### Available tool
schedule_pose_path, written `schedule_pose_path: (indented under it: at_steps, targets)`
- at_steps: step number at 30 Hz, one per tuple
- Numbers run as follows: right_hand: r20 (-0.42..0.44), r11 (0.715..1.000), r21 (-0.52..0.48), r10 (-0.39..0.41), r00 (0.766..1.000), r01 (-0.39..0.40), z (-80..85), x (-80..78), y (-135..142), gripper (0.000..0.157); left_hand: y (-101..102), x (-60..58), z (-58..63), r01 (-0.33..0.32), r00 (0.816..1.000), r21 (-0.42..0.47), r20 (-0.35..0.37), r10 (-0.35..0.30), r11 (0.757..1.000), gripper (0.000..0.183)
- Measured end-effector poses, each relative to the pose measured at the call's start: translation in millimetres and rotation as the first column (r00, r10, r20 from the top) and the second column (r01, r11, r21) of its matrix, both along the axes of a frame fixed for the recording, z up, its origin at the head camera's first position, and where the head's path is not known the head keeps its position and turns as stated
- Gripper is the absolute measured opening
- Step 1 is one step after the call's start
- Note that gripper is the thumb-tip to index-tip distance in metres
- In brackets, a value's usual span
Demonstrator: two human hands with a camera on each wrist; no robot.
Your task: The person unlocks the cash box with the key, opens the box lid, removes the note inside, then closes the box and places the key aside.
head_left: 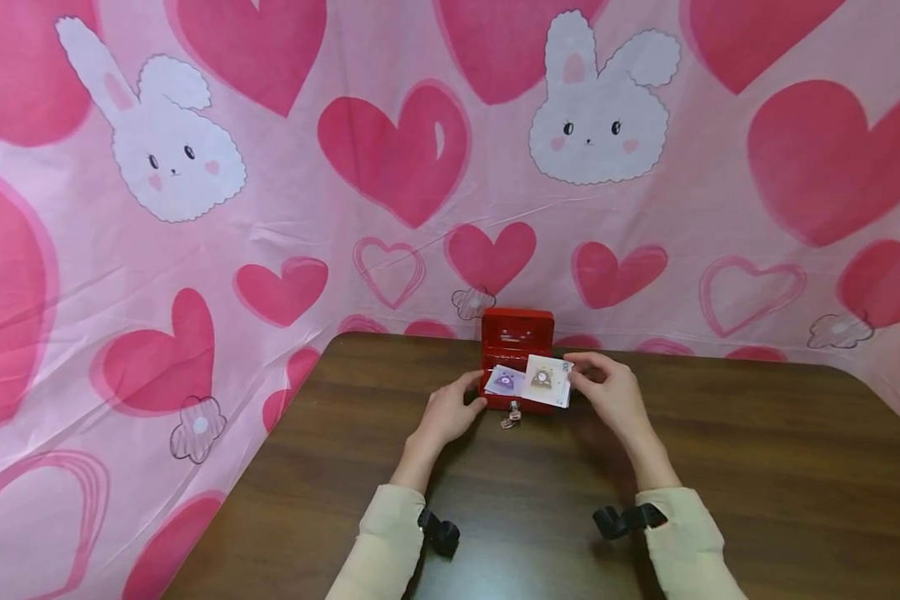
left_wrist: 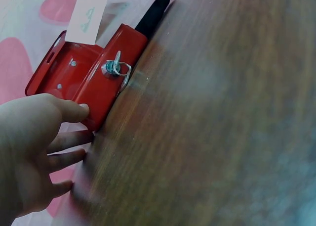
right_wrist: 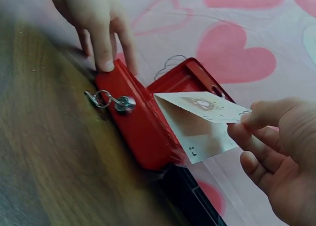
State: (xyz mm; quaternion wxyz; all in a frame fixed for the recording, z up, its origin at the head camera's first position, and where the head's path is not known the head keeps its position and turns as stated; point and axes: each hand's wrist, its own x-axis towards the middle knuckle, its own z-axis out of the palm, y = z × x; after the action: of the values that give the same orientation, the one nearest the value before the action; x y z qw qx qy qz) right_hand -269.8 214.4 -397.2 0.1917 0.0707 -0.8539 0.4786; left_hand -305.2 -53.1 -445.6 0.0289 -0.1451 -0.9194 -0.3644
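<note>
A small red cash box [head_left: 517, 333] stands with its lid raised. Two keys on a ring [right_wrist: 98, 98] hang at the lock [right_wrist: 125, 104] on its front. My left hand [head_left: 450, 411] grips the left end of the box, thumb at the front. In my right hand [head_left: 613, 393], a white printed note [head_left: 547, 379] with a cartoon figure is pinched by one edge above the box's right side. A second pale note [right_wrist: 192, 137] shows under it in the right wrist view. Purple printed notes [head_left: 504, 380] lie over the box's left part.
A dark object [right_wrist: 192, 194] extends from the box's right end. The brown wooden table [head_left: 525, 483] meets a pink cloth [head_left: 285, 225] with hearts and rabbits behind the box. A black wrist camera [head_left: 441, 533] is strapped to the left sleeve, another [head_left: 611, 523] to the right.
</note>
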Motion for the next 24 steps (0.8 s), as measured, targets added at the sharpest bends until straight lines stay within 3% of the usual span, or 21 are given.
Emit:
schedule_pose_path:
  at_steps: [17, 24]
  targets:
    - [0.06, 0.999, -0.022, 0.026, 0.998, -0.024, 5.3, 2.0, 19.2, 0.029, 0.6, -0.3, 0.4, 0.003, 1.0, 0.003, 0.029, -0.003, 1.0, 0.051]
    - [0.106, 0.999, 0.019, 0.036, 0.994, -0.038, 4.6, 0.6, 31.2, 0.029, 1.5, 0.0, 2.5, -0.001, 1.0, -0.006, 0.021, 0.001, 1.0, 0.05]
